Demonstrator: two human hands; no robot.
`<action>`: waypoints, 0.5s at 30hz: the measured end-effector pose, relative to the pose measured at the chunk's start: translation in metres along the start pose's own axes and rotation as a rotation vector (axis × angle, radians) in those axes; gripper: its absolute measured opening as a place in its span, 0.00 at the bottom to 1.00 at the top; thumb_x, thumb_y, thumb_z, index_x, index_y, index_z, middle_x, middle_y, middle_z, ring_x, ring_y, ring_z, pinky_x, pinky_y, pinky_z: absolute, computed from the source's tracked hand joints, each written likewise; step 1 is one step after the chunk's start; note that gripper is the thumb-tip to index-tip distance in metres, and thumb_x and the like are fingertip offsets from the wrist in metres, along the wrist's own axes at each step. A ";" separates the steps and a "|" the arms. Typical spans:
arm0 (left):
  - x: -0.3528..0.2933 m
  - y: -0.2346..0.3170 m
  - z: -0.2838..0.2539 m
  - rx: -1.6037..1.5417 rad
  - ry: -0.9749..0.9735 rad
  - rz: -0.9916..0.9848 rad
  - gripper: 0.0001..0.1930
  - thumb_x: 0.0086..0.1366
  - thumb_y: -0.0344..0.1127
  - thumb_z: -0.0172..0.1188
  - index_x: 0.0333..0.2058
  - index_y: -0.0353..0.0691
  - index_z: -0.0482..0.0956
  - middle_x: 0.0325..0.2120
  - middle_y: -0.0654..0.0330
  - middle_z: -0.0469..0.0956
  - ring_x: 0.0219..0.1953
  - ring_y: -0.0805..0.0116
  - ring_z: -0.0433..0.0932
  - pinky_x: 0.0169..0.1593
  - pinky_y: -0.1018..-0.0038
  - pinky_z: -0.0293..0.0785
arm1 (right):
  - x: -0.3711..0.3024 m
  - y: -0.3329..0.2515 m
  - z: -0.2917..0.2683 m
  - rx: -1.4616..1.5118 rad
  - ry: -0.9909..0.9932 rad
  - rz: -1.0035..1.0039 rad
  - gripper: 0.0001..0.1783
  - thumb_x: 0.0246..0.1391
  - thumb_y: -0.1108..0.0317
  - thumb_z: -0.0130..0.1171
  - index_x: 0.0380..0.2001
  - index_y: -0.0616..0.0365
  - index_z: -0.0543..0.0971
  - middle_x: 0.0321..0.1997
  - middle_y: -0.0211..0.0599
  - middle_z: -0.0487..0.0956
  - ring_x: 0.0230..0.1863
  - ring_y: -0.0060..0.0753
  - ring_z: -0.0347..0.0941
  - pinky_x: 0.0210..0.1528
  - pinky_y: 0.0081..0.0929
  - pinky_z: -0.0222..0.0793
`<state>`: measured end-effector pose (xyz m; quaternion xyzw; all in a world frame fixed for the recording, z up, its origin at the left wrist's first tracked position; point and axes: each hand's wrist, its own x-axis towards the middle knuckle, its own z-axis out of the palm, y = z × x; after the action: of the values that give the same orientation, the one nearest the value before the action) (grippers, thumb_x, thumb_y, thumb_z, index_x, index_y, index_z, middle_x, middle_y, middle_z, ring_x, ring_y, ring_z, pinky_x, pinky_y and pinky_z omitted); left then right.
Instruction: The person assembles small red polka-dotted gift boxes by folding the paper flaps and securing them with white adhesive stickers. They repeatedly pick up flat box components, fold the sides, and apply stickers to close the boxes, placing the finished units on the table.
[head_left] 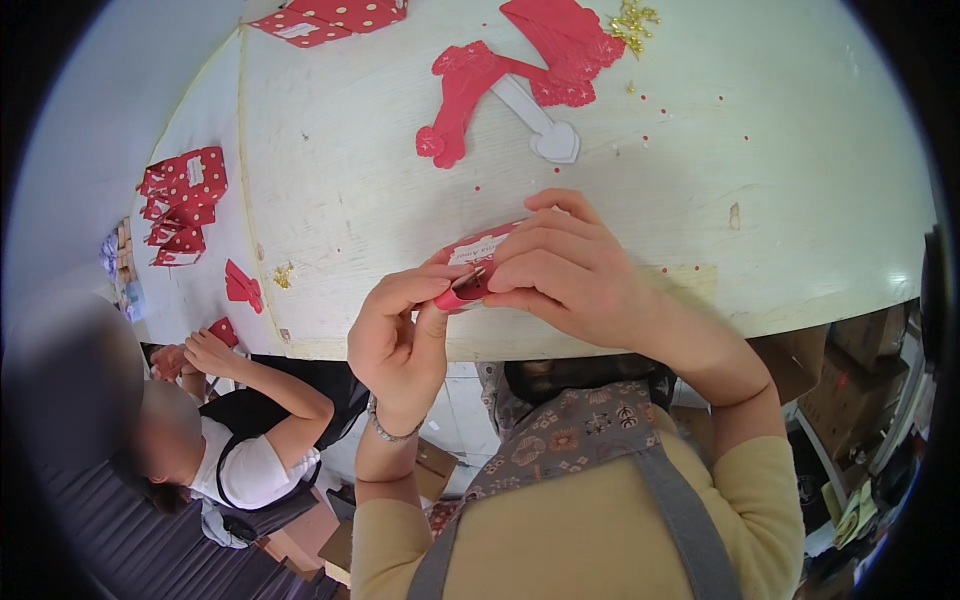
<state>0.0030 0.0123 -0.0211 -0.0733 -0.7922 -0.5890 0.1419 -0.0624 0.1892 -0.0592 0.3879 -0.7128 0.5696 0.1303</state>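
Between my two hands, just above the table's near edge, is a small red paper box [466,252] with a pale label and one end open toward me. My left hand [395,318] pinches its left end between thumb and fingers. Closed round its right side is my right hand [568,262], with the fingertips by the open end. Something thin and shiny shows in the opening, too small to make out. Beyond my hands lie flat red cut-out card pieces [468,95] with lacy edges, and a white strip [535,120] with a heart-shaped end.
Small gold fasteners [632,25] lie heaped at the far side, with another little heap [284,275] at left. Red dotted boxes [190,200] stand left, more [325,20] at the far edge. At left, a co-worker [255,440] handles a red piece. Cardboard boxes [840,400] stand right, below table level.
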 end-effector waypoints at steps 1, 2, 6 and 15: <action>0.001 0.000 -0.001 -0.005 -0.005 -0.005 0.04 0.65 0.22 0.54 0.39 0.29 0.73 0.37 0.49 0.79 0.43 0.61 0.79 0.55 0.58 0.72 | 0.000 0.000 0.000 -0.001 -0.004 -0.001 0.13 0.41 0.68 0.71 0.29 0.52 0.76 0.33 0.27 0.77 0.35 0.31 0.74 0.52 0.40 0.65; 0.001 0.000 -0.001 -0.010 -0.009 -0.010 0.04 0.66 0.22 0.53 0.39 0.29 0.72 0.37 0.48 0.79 0.43 0.61 0.79 0.56 0.56 0.71 | 0.001 0.000 -0.001 -0.002 -0.009 -0.003 0.13 0.41 0.67 0.71 0.28 0.52 0.76 0.33 0.27 0.77 0.35 0.30 0.74 0.52 0.40 0.65; 0.000 0.002 0.001 -0.044 -0.007 -0.046 0.04 0.67 0.24 0.52 0.39 0.30 0.71 0.37 0.48 0.79 0.44 0.61 0.79 0.53 0.62 0.74 | 0.002 -0.001 -0.002 -0.004 -0.023 0.004 0.13 0.41 0.67 0.71 0.28 0.52 0.76 0.33 0.27 0.77 0.35 0.30 0.74 0.52 0.40 0.64; 0.003 0.014 -0.006 0.171 -0.136 -0.076 0.05 0.63 0.20 0.54 0.37 0.35 0.71 0.36 0.50 0.81 0.38 0.62 0.81 0.45 0.71 0.76 | 0.001 -0.003 0.003 -0.037 0.040 0.035 0.12 0.42 0.65 0.68 0.29 0.50 0.76 0.30 0.23 0.77 0.34 0.26 0.73 0.44 0.31 0.64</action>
<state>0.0046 0.0105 -0.0053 -0.0709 -0.8496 -0.5179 0.0710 -0.0602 0.1857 -0.0576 0.3615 -0.7269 0.5664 0.1417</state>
